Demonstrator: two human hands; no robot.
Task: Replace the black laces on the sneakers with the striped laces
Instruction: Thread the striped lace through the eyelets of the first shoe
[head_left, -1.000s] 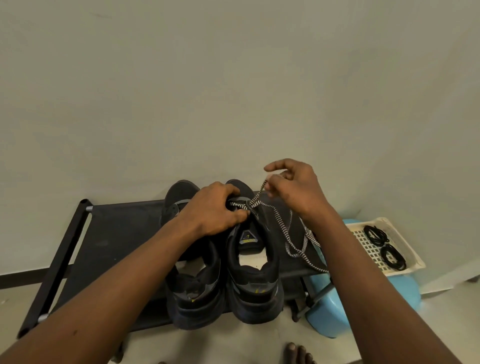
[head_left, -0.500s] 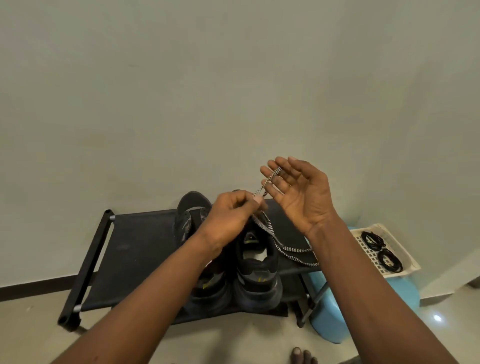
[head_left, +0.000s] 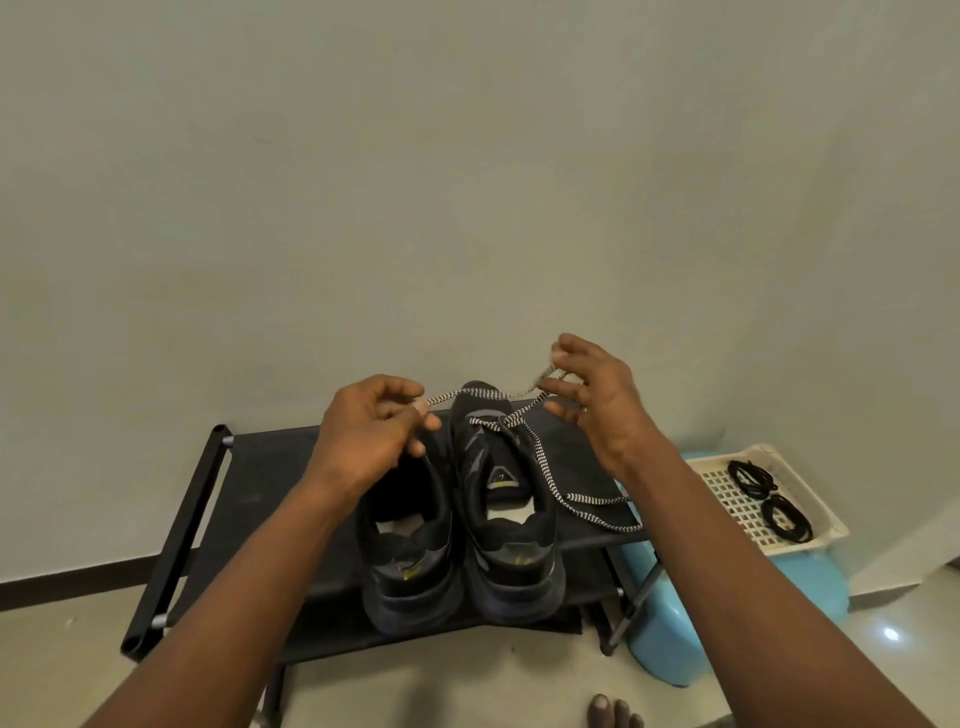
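Note:
Two black sneakers stand side by side on a black rack (head_left: 249, 483), heels toward me: the left sneaker (head_left: 410, 566) and the right sneaker (head_left: 511, 551). A black-and-white striped lace (head_left: 558, 486) is threaded through the right sneaker's front eyelets. My left hand (head_left: 371, 431) pinches one end of it above the left sneaker. My right hand (head_left: 597, 400) holds the other part up near the toe, and the slack trails down over the rack's right side. Two coiled black laces (head_left: 771, 499) lie in a white basket (head_left: 727, 501) at the right.
The basket rests on a light blue stool (head_left: 670, 649) beside the rack. A plain wall rises just behind the rack. Pale floor lies in front, with my toes (head_left: 615, 712) at the bottom edge.
Both hands have drawn apart, pulling the striped lace out to each side across the right sneaker's toe. The right hand turned from palm-up to a grip on the lace.

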